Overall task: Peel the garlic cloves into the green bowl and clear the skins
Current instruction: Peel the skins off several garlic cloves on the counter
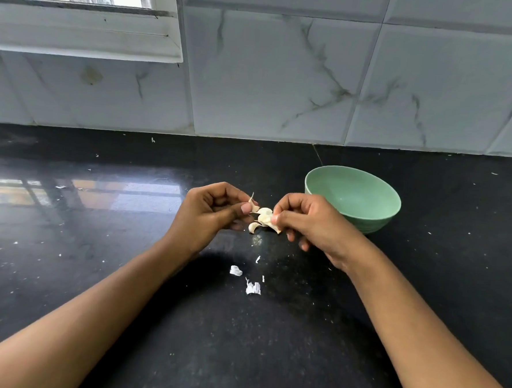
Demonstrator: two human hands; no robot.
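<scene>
While both forearms reach in from the bottom edge of the head view, we see the hands meet just above the glossy black speckled stone counter [117,290], near its middle. Left hand [213,213]: fingers curled, thumb and forefinger pinching a thin strip of dry skin [255,208] that runs to the small off-white garlic clove [265,215]. Right hand [310,224]: fingers curled too, thumb and fingertips gripping the clove from its other side. So the clove sits in the air between the two hands, held by both, with a loose curl of peeled skin [252,227] hanging under it. We cannot tell how much skin is left on it. Round pale green bowl [380,219] stands upright on the counter just behind and right of the right hand, apart from the clove. Torn white skin scraps [253,288] lie on the counter nearer the person, below the hands, tiny flecks scattered wider. Grey-veined white wall tiles [286,75] back the counter; white window frame [85,30] upper left.
</scene>
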